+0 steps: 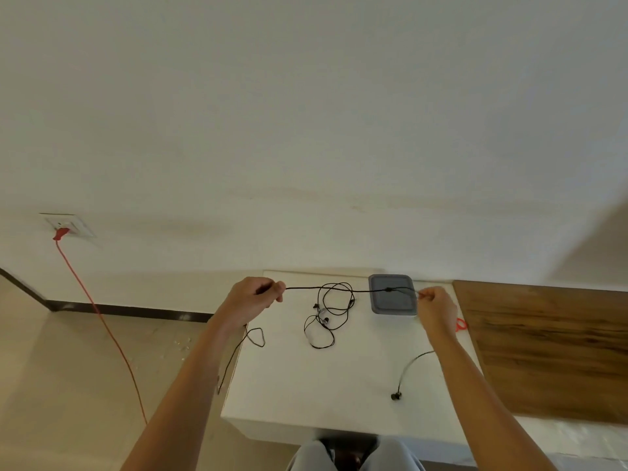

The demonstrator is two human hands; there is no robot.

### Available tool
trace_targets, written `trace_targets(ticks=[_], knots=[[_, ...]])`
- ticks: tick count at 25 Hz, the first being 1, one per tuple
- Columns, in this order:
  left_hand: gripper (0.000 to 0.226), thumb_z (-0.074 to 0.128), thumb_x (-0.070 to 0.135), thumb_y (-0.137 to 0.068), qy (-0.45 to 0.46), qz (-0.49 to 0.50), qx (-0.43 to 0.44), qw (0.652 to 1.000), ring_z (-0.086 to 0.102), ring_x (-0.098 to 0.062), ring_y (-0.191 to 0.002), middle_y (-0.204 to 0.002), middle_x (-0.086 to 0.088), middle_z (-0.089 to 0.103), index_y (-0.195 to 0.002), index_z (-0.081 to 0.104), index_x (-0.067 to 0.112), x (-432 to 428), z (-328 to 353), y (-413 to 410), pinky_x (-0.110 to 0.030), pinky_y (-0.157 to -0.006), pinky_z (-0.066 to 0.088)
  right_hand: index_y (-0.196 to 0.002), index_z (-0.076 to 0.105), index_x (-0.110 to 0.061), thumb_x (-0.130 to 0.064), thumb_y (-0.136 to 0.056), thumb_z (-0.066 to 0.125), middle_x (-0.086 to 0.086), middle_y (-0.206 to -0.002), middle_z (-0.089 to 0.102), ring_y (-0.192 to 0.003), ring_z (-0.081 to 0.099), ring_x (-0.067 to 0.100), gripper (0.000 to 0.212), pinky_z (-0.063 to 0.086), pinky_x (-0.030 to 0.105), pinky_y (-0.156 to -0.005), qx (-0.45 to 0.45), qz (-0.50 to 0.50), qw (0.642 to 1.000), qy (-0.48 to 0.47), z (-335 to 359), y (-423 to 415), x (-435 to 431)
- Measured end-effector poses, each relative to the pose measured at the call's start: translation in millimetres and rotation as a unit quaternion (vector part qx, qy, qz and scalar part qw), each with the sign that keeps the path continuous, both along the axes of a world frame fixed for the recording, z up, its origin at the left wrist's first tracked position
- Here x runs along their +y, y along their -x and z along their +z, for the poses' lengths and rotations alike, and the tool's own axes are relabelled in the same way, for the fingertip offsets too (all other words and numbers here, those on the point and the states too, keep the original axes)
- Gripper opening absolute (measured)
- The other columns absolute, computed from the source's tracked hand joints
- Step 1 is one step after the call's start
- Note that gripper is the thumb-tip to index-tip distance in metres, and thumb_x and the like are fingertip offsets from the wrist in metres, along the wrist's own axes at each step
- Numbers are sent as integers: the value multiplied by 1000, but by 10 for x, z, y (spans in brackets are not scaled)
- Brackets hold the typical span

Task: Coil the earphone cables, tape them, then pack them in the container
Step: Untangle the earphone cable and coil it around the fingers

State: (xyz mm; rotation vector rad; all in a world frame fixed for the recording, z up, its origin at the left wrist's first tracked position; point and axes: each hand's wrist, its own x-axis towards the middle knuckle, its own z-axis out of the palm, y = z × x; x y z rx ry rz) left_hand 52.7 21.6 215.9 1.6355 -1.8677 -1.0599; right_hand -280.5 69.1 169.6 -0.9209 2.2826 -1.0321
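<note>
My left hand [253,299] and right hand [436,307] grip a black earphone cable [299,288], held stretched above the white counter [306,385], its loose ends drooping below each hand. A second, tangled earphone set [328,314] lies on the counter beneath, beside a grey lidded container [392,302]. A red cord [102,321] runs from a wall socket [73,224] to the floor.

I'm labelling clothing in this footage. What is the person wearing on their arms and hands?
Nothing that shows. The left hand and right hand are ungloved. The left forearm and right forearm are bare to the frame's edge, with no sleeve, watch or bracelet in view.
</note>
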Motion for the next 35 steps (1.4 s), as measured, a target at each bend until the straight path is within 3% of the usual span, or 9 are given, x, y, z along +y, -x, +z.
trace_targets(ticks=[4, 7, 11, 18, 21, 23, 26, 30, 35], knots=[[36, 54, 47, -93, -1, -42, 31, 999, 49, 6, -53, -54, 15, 55, -66, 67, 26, 68, 65, 467, -13, -56, 37, -134, 49, -16, -9, -89, 58, -2, -134, 55, -125, 50, 14, 46, 36, 19, -95, -29, 297, 954, 12, 95, -574, 28], [39, 52, 50, -92, 9, -58, 35, 998, 50, 5, -52, -53, 18, 58, -65, 66, 27, 96, 70, 705, -8, -51, 34, -110, 62, -31, -22, -90, 61, -18, -102, 71, -98, 64, -4, 23, 45, 8, -81, -64, 436, 895, 71, 295, -999, 10], [38, 52, 48, -93, -6, -38, 30, 999, 48, -2, -55, -54, 14, 54, -65, 67, 26, 56, 25, 432, -19, -59, 38, -90, 69, -7, -2, -94, 50, 11, -82, 72, -60, 70, 10, 19, 51, 12, -63, -117, 313, 935, 119, 301, -722, -35], [37, 55, 45, -93, -44, 31, 48, 997, 35, -3, -41, -51, 13, 47, -67, 66, 20, 9, -7, -113, -21, -52, 33, -98, 69, 1, -5, -96, 45, 16, -92, 71, -71, 65, 19, 25, 52, 28, -63, -8, 30, 999, -36, -197, 387, 221], [36, 54, 44, -93, -55, 34, 81, 995, 35, -3, -43, -55, 11, 46, -69, 65, 19, 28, 6, 33, -19, -50, 31, -125, 56, 2, 1, -91, 47, 21, -121, 61, -104, 59, 31, 36, 51, 41, -85, 79, 126, 974, -171, -193, 185, 220], [36, 54, 45, -93, -61, 8, 76, 995, 40, 0, -45, -58, 11, 48, -69, 66, 22, 65, 13, 231, -18, -52, 33, -141, 41, -9, -1, -90, 51, 11, -142, 47, -125, 48, 25, 53, 42, 37, -102, 25, 241, 967, -78, -99, -245, 188], [37, 52, 48, -93, -60, -31, 53, 996, 43, 0, -49, -59, 11, 52, -68, 66, 24, 131, -4, 527, -20, -55, 35, -132, 52, -22, -19, -95, 56, -16, -127, 60, -119, 54, -1, 38, 42, 15, -96, -63, 408, 908, 67, 135, -962, 123], [37, 51, 46, -93, -43, 3, 75, 996, 44, -7, -53, -55, 13, 54, -72, 68, 21, 142, -22, 623, -22, -56, 36, -95, 69, -19, -6, -92, 51, -9, -78, 72, -75, 68, 3, 23, 51, 13, -69, -101, 331, 929, 131, 140, -1223, 31], [36, 54, 45, -92, -62, 7, 90, 994, 37, -3, -44, -51, 16, 52, -70, 67, 21, 118, -37, 450, -24, -55, 32, -95, 64, -14, -4, -93, 51, -4, -89, 70, -85, 66, 12, 17, 53, 22, -76, -68, 250, 956, 138, -16, -961, 112]])
